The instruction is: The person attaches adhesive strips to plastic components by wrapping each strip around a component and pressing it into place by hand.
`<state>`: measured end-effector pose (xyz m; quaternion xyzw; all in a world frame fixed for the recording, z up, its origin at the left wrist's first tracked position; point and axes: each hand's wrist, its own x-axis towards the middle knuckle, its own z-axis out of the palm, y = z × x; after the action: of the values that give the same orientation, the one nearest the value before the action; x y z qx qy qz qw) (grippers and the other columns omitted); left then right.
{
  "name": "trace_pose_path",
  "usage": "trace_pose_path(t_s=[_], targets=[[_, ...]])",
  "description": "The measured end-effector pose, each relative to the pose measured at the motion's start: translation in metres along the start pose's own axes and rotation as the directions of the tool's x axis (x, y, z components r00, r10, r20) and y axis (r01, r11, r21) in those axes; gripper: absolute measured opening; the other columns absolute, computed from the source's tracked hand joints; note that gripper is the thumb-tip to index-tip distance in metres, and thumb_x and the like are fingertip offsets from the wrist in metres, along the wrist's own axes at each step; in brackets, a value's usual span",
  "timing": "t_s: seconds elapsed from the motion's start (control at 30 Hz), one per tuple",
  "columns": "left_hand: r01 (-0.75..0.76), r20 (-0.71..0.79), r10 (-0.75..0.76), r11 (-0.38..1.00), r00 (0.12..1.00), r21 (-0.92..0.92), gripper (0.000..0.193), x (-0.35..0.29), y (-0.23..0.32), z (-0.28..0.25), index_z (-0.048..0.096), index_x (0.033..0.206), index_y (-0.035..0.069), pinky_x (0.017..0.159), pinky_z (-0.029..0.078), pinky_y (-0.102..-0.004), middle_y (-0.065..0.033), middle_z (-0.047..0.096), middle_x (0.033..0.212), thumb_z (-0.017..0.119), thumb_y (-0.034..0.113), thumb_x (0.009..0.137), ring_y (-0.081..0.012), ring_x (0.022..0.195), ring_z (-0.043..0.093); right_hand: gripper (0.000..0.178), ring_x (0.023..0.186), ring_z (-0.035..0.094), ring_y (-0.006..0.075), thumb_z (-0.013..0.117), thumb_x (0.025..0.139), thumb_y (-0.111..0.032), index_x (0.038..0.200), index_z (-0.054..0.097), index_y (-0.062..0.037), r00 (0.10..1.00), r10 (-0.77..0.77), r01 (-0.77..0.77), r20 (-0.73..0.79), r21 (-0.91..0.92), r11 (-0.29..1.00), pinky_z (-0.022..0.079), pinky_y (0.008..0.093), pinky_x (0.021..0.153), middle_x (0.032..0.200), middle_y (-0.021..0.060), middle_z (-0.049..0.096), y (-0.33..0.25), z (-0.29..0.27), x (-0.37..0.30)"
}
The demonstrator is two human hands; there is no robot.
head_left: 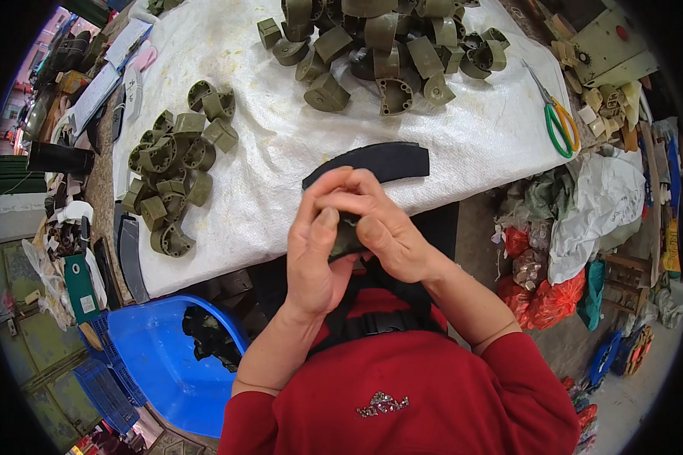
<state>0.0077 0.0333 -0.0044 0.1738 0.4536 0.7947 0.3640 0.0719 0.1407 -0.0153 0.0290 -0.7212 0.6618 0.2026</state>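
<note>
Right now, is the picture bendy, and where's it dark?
Head view: yes, fisheye bending shows toward the rim, and corners are black; head view: the olive piece between the left hand and right hand looks dark, while the white sheet is bright.

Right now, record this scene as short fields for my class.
Grip: left hand and right hand together around a green part, mostly hidden
Nearest: black curved piece on the white sheet
Green parts: larger pile beyond, smaller pile at left
Tool: scissors at right, green and orange handles
Container: blue basin at lower left, dark material inside
</note>
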Motion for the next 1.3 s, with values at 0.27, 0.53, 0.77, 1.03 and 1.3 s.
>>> trace_pose_path(t_s=[0.27,0.53,0.77,1.03,1.3], targets=[[0.075,0.013,-0.074,0.974,0.997,-0.214,0.047,-0.004,0.001,-0.001,0.037,0.127,0.005,0.089,0.042,-0.0316,-0.0076,0.045,0.115,0.052,0.025,0.087,-0.0155,0.102,0.048,0.039,0.112,0.039,0.0285,0.041,0.088,-0.015,0.125,0.046,-0.004,0.996,-0.041,0.041,-0.074,0.002,0.999,0.029,0.0367,0.099,0.124,0.0157,0.041,0.003,0.006,-0.008],[0.182,0.1,-0.173,0.98,0.98,-0.085,0.073,-0.003,0.018,-0.005,0.011,0.142,0.012,0.092,0.04,-0.0336,-0.0096,0.036,0.127,0.035,0.057,0.091,-0.019,0.11,0.045,0.048,0.105,0.045,0.0276,0.063,0.074,-0.018,0.119,0.051,-0.0089,0.98,-0.192,0.142,-0.05,-0.503,0.853,0.033,0.0389,0.091,0.115,0.0096,0.049,-0.019,-0.005,0.004],[-0.113,0.148,0.045,0.864,0.988,0.491,0.074,-0.01,0.022,-0.006,0.006,0.141,-0.003,0.095,0.035,-0.0296,-0.017,0.028,0.132,0.042,0.041,0.093,-0.0222,0.117,0.038,0.053,0.1,0.052,0.0257,0.069,0.065,-0.009,0.115,0.052,-0.0047,0.983,-0.179,0.1,-0.04,-0.701,0.706,0.033,0.0393,0.089,0.112,0.0088,0.053,-0.018,-0.007,0.008],[-0.049,0.051,0.044,0.994,0.998,0.098,0.063,-0.006,-0.011,-0.009,0.014,0.142,0.007,0.101,0.032,-0.0348,-0.0114,0.039,0.128,0.043,0.034,0.094,-0.021,0.117,0.041,0.045,0.105,0.048,0.027,0.054,0.085,-0.015,0.125,0.044,0.0025,0.971,-0.038,-0.069,-0.234,-0.43,0.9,0.036,0.0332,0.091,0.11,0.0153,0.051,-0.009,0.009,-0.006],[0.053,-0.007,-0.055,0.979,0.998,-0.196,0.042,-0.01,0.0,0.007,0.035,0.126,0.008,0.093,0.04,-0.0324,-0.0099,0.045,0.114,0.043,0.005,0.085,-0.0189,0.103,0.047,0.03,0.094,0.052,0.0285,0.05,0.085,-0.008,0.113,0.051,0.0008,0.941,-0.013,-0.061,-0.339,-0.205,0.977,0.039,0.0347,0.086,0.108,0.0155,0.053,-0.001,0.016,-0.008]])
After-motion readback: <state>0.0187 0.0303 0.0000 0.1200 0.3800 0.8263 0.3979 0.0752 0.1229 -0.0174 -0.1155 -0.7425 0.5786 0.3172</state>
